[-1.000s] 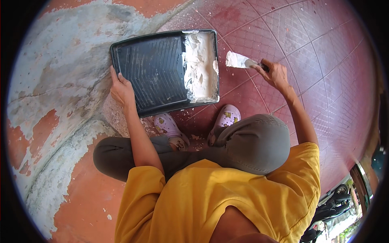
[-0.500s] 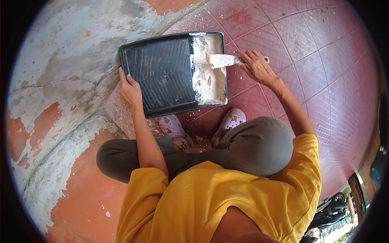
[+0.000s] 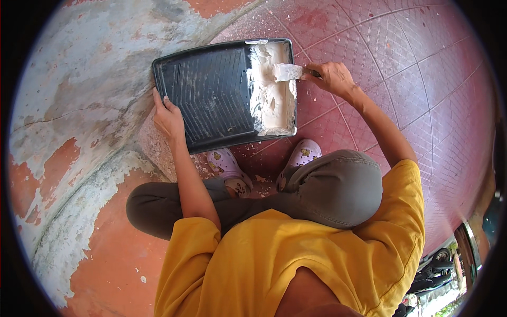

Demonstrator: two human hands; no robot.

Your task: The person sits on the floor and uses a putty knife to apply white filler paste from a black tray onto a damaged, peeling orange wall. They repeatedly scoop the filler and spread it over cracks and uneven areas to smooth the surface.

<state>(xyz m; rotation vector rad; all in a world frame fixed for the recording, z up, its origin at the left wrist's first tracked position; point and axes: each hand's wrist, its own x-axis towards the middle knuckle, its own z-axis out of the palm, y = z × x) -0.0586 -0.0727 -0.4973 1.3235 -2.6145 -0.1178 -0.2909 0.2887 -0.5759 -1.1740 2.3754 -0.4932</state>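
A black ribbed paint tray [image 3: 206, 100] is tilted slightly before me, its right end filled with thick off-white filler paste [image 3: 272, 105]. My left hand [image 3: 169, 119] grips the tray's left rim, with the thumb over the edge and the fingers along its side. In my right hand [image 3: 332, 78] is a putty knife [image 3: 288, 72], held by its dark handle. Paste coats its blade, which lies over the paste near the tray's right wall. Part of the handle is hidden by my fingers.
Red tiled floor [image 3: 396, 79] stretches to the right, dusted with white specks. On the left stands a wall [image 3: 79, 95] with peeling grey and orange paint. My feet in pale clogs [image 3: 306, 150] are just below the tray. A motorcycle [image 3: 435, 272] shows at the lower right.
My right hand has turned over the handle, and the blade has shifted slightly upward with its face angled differently. The tray has moved a little up and left; my left hand keeps its grip.
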